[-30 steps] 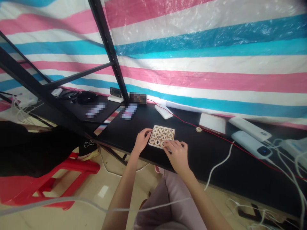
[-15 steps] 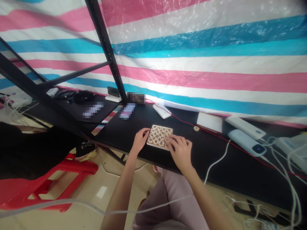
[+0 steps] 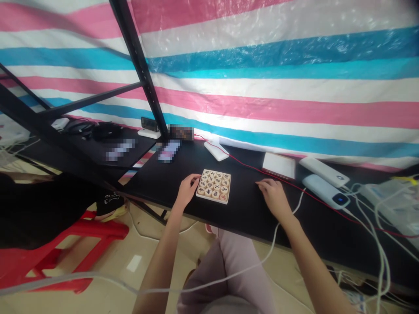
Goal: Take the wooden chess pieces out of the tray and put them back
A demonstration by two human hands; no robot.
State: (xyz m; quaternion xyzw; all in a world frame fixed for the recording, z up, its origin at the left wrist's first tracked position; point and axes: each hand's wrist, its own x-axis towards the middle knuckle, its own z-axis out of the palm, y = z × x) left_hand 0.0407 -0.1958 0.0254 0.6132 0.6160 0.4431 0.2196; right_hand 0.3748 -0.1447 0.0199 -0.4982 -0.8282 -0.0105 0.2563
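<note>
A shallow white box (image 3: 212, 199) on the black table holds rows of round wooden Chinese chess pieces (image 3: 216, 186) with dark characters; the one in the near right corner has a red character. My left hand (image 3: 187, 190) is closed at the box's left side, its fingertips on the edge. Off to the right of the box, my right hand (image 3: 275, 198) rests low over the table with fingers curled and drawn together. Whatever lies under its fingertips is hidden.
A flat white tray-like box (image 3: 279, 165), two power banks (image 3: 324, 172) and tangled white cables stand right, with a red cable crossing behind. A white device (image 3: 216, 151) and a phone (image 3: 170, 151) lie farther back. A red stool (image 3: 94, 248) stands left, beside a person in black.
My right hand has left the box and moved right, to where a loose chess piece lay; that piece is now out of sight. My left hand stays at the box.
</note>
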